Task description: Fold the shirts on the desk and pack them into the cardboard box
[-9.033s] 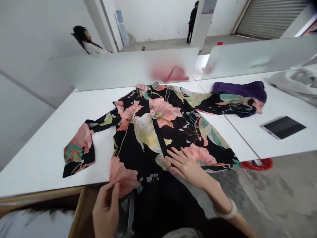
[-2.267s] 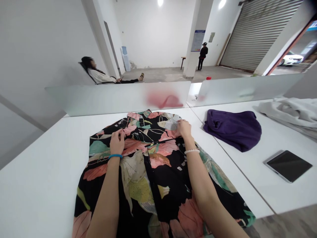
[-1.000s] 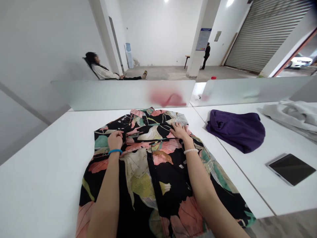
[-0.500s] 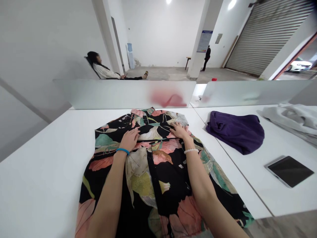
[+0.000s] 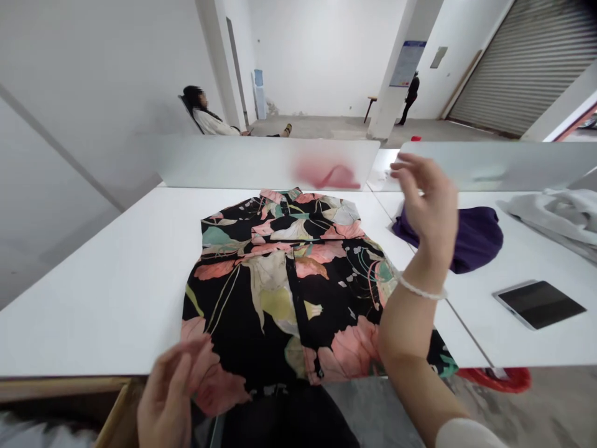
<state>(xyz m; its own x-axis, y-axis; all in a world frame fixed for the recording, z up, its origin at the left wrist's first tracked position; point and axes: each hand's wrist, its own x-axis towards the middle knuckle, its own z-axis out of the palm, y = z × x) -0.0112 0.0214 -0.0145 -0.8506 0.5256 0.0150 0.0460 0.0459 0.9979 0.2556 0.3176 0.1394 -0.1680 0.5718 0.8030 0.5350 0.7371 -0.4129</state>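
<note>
A black shirt with pink and green flowers (image 5: 289, 280) lies flat on the white table (image 5: 102, 292), its sleeves folded in across the chest and its hem hanging over the near edge. My right hand (image 5: 426, 205) is lifted in the air above the table's right side, fingers loosely spread, holding nothing; a bead bracelet circles the wrist. My left hand (image 5: 170, 392) hovers low near the table's front edge by the shirt's bottom left corner, fingers apart and empty.
A purple garment (image 5: 471, 233) and a dark tablet (image 5: 538, 303) lie on the right table, with grey cloth (image 5: 555, 214) at far right. Frosted dividers (image 5: 261, 163) back the tables. A red basket (image 5: 497, 378) sits below. One person reclines at left, another stands far back.
Both hands have left the folded sleeves near the collar. The right hand rose into the air to the right; the left hand drew back to the near edge. The view pulled back.
</note>
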